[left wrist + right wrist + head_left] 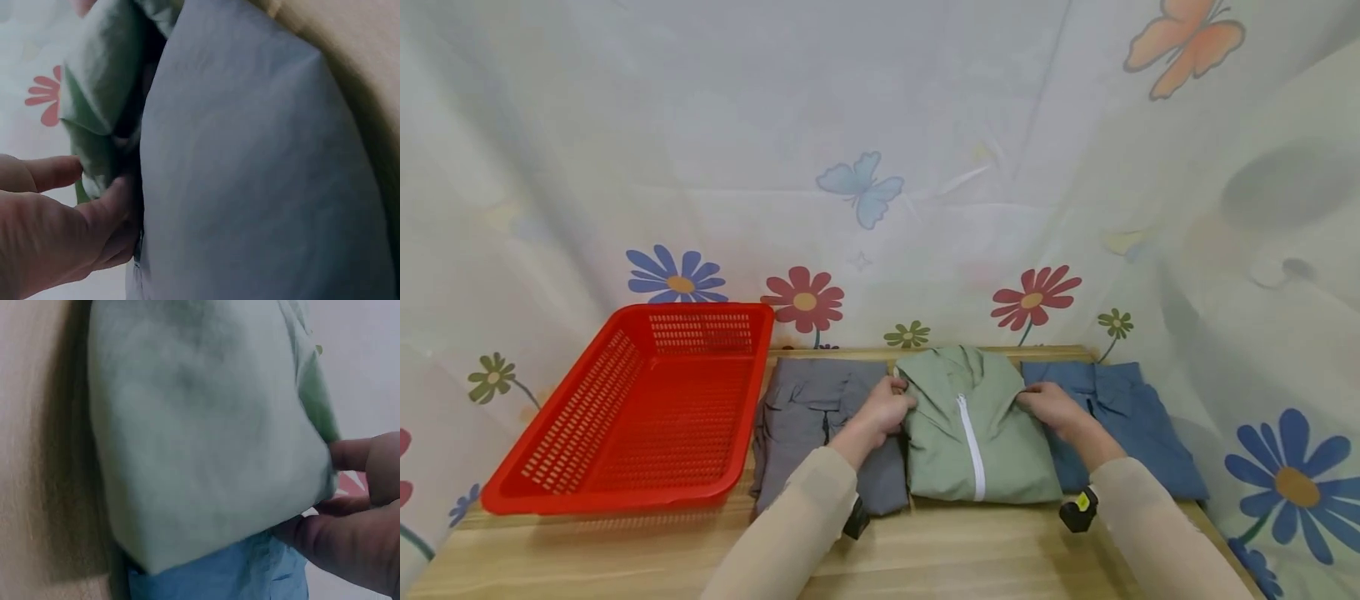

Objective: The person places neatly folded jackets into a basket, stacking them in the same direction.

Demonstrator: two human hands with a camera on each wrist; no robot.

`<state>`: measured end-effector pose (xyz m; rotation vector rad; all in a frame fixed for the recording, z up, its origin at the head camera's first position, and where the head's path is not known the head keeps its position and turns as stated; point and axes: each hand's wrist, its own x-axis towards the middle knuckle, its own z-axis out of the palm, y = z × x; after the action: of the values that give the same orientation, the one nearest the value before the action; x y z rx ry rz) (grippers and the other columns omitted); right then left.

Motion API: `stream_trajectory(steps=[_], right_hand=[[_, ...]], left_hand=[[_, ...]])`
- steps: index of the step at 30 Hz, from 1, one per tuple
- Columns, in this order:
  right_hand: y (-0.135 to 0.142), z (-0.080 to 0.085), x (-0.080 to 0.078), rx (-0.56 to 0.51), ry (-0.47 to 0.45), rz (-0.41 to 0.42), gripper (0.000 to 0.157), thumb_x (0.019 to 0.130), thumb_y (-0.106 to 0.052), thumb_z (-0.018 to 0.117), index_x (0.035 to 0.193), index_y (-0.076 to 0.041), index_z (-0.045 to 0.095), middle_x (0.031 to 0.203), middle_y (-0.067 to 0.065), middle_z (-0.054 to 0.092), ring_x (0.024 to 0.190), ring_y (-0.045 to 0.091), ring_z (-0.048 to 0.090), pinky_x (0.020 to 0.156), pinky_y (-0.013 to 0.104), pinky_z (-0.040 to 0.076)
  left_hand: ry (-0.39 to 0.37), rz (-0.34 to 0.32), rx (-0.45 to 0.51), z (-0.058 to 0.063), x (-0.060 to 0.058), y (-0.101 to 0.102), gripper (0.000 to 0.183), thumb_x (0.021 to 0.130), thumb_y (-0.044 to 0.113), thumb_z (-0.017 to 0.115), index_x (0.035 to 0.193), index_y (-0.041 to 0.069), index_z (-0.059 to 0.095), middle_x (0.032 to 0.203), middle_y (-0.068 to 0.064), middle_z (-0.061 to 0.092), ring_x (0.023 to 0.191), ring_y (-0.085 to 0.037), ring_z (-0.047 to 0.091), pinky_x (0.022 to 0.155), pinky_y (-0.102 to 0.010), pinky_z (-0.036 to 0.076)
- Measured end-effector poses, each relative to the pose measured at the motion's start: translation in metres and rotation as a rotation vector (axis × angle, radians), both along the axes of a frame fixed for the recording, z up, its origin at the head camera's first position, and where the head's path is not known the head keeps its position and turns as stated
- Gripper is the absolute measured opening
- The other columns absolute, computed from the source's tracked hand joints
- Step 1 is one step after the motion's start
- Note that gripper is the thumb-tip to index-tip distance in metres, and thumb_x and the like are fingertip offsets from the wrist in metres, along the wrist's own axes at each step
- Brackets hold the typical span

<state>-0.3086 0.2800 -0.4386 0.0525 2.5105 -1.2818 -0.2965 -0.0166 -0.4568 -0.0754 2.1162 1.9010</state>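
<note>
A folded green jacket (936,450) with a white zip (972,446) lies on the wooden table, hood end toward the wall. At the jacket's left edge, near the hood, my left hand (886,408) pinches the fabric between thumb and fingers. My right hand (1054,407) pinches the opposite edge at about the same height; in the right wrist view its thumb is under the green cloth (212,437). A folded grey garment (805,392) lies left of the jacket, partly beneath my left forearm. To the right, a folded blue garment (1150,442) sits close beside the jacket.
An open red plastic basket (748,417) with slotted walls stands on the left of the table. Bare wood (970,550) shows along the table's front. Behind hangs a white curtain (925,100) printed with flowers and butterflies.
</note>
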Motion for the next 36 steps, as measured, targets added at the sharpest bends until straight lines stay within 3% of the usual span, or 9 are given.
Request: stream_trajectory(steps=[5,8,11,16,26,36], right_hand=[[0.004,0.001,-0.001,-0.299,-0.126,-0.025,0.07,0.105,-0.017,0.044,0.155,0.018,0.01,0.163,0.035,0.007,0.149,0.048,0.015,0.119,0.058,0.022],[0.006,0.0,0.0,-0.386,-0.18,-0.028,0.078,0.106,-0.024,0.048,0.157,0.014,0.003,0.165,0.032,0.002,0.151,0.046,0.011,0.12,0.058,0.019],[0.006,-0.002,0.002,-0.352,-0.17,-0.04,0.081,0.107,-0.027,0.052,0.158,0.013,0.004,0.163,0.034,0.008,0.148,0.049,0.021,0.115,0.059,0.03],[0.003,-0.002,0.006,-0.297,-0.101,-0.069,0.078,0.105,-0.017,0.056,0.156,0.016,0.007,0.157,0.038,0.021,0.138,0.052,0.037,0.105,0.057,0.045],[-0.009,0.032,0.019,-0.259,0.003,-0.072,0.074,0.103,-0.017,0.059,0.155,0.015,0.017,0.152,0.036,0.034,0.13,0.046,0.049,0.098,0.049,0.052],[-0.041,0.057,0.029,-0.331,0.054,-0.032,0.071,0.103,-0.016,0.06,0.158,0.01,0.021,0.15,0.032,0.039,0.123,0.036,0.057,0.093,0.041,0.055]], left_hand=[[0.015,0.058,-0.008,0.0,-0.001,0.0,0.039,0.099,0.01,0.066,0.134,0.002,0.05,0.137,-0.022,0.049,0.105,-0.029,0.058,0.075,-0.037,0.051],[0.004,0.08,0.008,-0.002,-0.002,-0.001,0.044,0.097,0.009,0.069,0.135,0.001,0.047,0.137,-0.023,0.048,0.108,-0.033,0.059,0.078,-0.04,0.053],[-0.015,0.094,0.039,-0.004,-0.003,-0.003,0.052,0.096,0.008,0.07,0.14,0.001,0.043,0.141,-0.026,0.044,0.113,-0.037,0.059,0.083,-0.045,0.055],[-0.039,0.072,0.095,-0.003,-0.002,-0.007,0.063,0.095,0.005,0.071,0.147,-0.002,0.037,0.143,-0.028,0.043,0.117,-0.04,0.059,0.089,-0.048,0.055],[-0.049,0.044,0.138,0.025,0.001,-0.016,0.067,0.094,0.004,0.07,0.151,-0.003,0.036,0.14,-0.026,0.049,0.116,-0.037,0.062,0.087,-0.046,0.057],[-0.011,0.045,0.089,0.047,0.006,-0.05,0.065,0.096,0.003,0.069,0.151,-0.002,0.036,0.14,-0.025,0.051,0.118,-0.036,0.062,0.09,-0.046,0.057]])
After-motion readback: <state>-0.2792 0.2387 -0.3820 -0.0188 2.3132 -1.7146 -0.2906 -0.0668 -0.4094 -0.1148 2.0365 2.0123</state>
